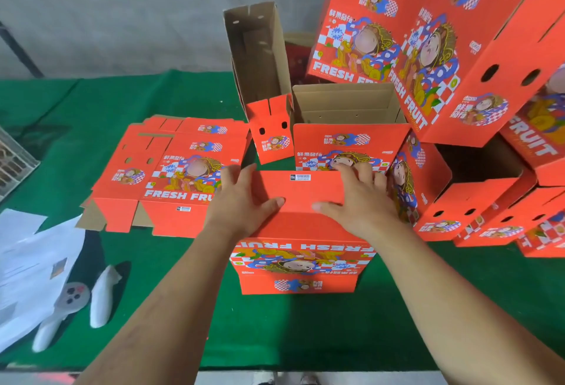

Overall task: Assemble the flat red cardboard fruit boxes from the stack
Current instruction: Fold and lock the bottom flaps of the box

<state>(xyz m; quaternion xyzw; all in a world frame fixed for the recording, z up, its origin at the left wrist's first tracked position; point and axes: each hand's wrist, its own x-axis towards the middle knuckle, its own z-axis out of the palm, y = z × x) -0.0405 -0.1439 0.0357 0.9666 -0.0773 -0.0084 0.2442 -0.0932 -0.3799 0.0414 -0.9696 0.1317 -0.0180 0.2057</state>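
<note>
A green counter (183, 308) holds the red box (301, 262) at six o'clock. Both grips, left hand (241, 201) and right hand (360, 198), lie flat on its flap (301, 192), holding nothing. A crooked push could make it bend or pop up.

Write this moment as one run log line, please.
step: folding bottom flap | left hand: on flap | right hand: on flap | box: upside down on green table | flat stack: left

Upturned red box (301, 259) beside the flat stack (171, 170)
</note>
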